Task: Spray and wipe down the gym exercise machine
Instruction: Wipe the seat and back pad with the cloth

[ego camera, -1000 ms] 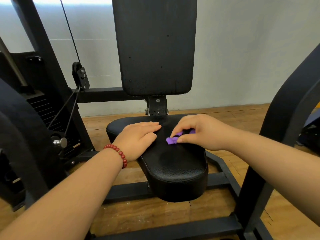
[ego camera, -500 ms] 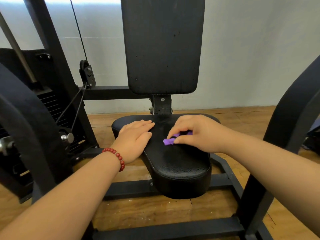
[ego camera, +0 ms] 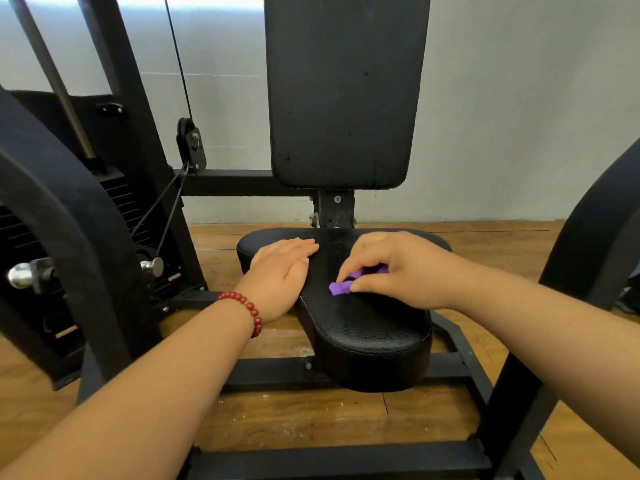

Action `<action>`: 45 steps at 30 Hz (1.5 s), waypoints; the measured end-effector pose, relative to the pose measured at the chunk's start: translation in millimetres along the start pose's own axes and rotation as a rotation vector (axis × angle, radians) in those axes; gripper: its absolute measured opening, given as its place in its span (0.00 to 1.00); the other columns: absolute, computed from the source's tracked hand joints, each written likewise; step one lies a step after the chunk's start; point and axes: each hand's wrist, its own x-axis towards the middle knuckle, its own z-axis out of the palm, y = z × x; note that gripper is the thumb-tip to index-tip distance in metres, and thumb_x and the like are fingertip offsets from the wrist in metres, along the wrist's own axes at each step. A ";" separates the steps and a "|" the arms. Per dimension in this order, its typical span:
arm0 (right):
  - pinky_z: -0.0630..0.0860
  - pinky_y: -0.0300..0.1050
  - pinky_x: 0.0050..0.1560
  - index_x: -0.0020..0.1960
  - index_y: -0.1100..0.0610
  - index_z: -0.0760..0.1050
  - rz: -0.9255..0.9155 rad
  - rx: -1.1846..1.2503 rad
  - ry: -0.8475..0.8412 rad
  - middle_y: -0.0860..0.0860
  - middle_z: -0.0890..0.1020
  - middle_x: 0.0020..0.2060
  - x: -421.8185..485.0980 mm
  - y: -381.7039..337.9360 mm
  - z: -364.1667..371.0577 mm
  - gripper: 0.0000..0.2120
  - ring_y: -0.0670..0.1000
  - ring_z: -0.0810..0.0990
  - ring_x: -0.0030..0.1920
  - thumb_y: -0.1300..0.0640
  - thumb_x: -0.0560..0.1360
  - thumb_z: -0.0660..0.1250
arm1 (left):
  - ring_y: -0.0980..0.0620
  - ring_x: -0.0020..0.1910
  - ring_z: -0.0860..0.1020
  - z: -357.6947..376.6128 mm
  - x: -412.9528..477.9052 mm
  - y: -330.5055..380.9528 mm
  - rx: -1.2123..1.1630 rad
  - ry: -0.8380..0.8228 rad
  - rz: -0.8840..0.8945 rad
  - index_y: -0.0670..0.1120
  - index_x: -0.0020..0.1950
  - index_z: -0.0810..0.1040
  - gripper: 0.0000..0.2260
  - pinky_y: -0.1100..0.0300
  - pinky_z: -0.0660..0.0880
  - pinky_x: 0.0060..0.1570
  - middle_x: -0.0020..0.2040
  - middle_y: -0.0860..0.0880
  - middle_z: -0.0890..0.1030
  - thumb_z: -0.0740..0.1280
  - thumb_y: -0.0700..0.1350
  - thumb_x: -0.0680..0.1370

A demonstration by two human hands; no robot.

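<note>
Head view | my right hand [ego camera: 398, 268] pinches purple cloth [ego camera: 341, 287] mid-seat [ego camera: 374, 327] | left hand [ego camera: 282, 268] flat, fingers straight | unwiped seat nose runs toward me

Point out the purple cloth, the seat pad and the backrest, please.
Small purple wiping cloth [ego camera: 340, 287]: head view, its exposed bunched end.
Black textured seat pad [ego camera: 375, 329]: head view, bare front top.
Black upright padded backrest [ego camera: 346, 91]: head view, centre of its face.
</note>
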 end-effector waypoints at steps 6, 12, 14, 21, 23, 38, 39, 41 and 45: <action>0.67 0.31 0.46 0.59 0.47 0.81 0.072 -0.030 0.046 0.38 0.74 0.45 28.8 3.6 3.6 0.10 0.42 0.73 0.48 0.53 0.78 0.67 | 0.57 0.76 0.57 2.7 -3.7 -0.7 -0.011 0.029 -0.018 0.51 0.76 0.64 0.19 0.62 0.47 0.74 0.76 0.54 0.64 0.48 0.44 0.85; 0.67 0.35 0.52 0.59 0.47 0.81 0.112 0.054 0.066 0.38 0.75 0.47 26.8 -2.4 6.6 0.10 0.41 0.72 0.50 0.54 0.78 0.67 | 0.58 0.76 0.54 -0.5 -10.1 -4.6 -0.033 -0.023 0.034 0.51 0.76 0.62 0.19 0.68 0.43 0.69 0.77 0.55 0.62 0.47 0.45 0.85; 0.68 0.33 0.51 0.55 0.42 0.80 0.077 0.097 0.029 0.37 0.76 0.46 11.4 -4.9 3.6 0.09 0.41 0.74 0.50 0.53 0.77 0.68 | 0.58 0.76 0.54 -1.6 -9.7 -5.7 -0.025 -0.033 0.049 0.51 0.76 0.62 0.19 0.68 0.43 0.70 0.77 0.55 0.61 0.47 0.45 0.85; 0.70 0.29 0.51 0.52 0.38 0.79 0.021 0.135 -0.029 0.39 0.79 0.49 4.1 -5.2 -0.3 0.08 0.39 0.75 0.53 0.51 0.76 0.70 | 0.57 0.76 0.55 5.2 -10.1 -7.2 -0.009 0.016 0.032 0.51 0.76 0.63 0.20 0.67 0.44 0.70 0.76 0.53 0.63 0.44 0.49 0.85; 0.68 0.29 0.48 0.56 0.43 0.80 0.058 0.088 0.008 0.37 0.77 0.47 17.7 -2.2 2.2 0.09 0.41 0.75 0.51 0.52 0.77 0.69 | 0.57 0.76 0.55 5.9 -11.2 -6.7 -0.021 0.023 0.027 0.51 0.76 0.63 0.20 0.66 0.43 0.70 0.76 0.53 0.63 0.44 0.49 0.85; 0.70 0.25 0.44 0.50 0.38 0.77 0.111 0.130 0.003 0.33 0.78 0.46 1.2 -11.7 -1.7 0.08 0.34 0.74 0.51 0.51 0.77 0.69 | 0.57 0.76 0.55 -5.6 -25.1 -13.9 0.068 0.009 -0.005 0.54 0.77 0.61 0.20 0.59 0.48 0.74 0.77 0.55 0.62 0.49 0.51 0.85; 0.70 0.27 0.42 0.50 0.39 0.77 0.141 0.121 0.031 0.34 0.78 0.45 4.6 -6.6 -1.8 0.07 0.35 0.75 0.49 0.51 0.77 0.69 | 0.56 0.75 0.58 -7.8 -23.4 -13.4 0.091 0.023 -0.002 0.54 0.76 0.63 0.19 0.57 0.52 0.74 0.76 0.55 0.64 0.50 0.51 0.84; 0.67 0.30 0.40 0.50 0.43 0.78 0.236 0.102 0.123 0.37 0.76 0.43 16.7 8.6 -1.5 0.04 0.40 0.74 0.45 0.52 0.77 0.69 | 0.55 0.72 0.62 -13.2 -16.6 -10.7 0.108 0.055 0.013 0.53 0.74 0.67 0.19 0.54 0.57 0.72 0.72 0.55 0.69 0.52 0.51 0.84; 0.70 0.39 0.44 0.53 0.55 0.78 0.485 0.052 0.209 0.51 0.79 0.46 47.0 42.4 -2.0 0.07 0.48 0.74 0.44 0.53 0.79 0.67 | 0.54 0.74 0.60 -20.9 7.7 -6.5 0.068 0.029 0.009 0.51 0.74 0.68 0.19 0.55 0.55 0.73 0.74 0.53 0.67 0.53 0.51 0.84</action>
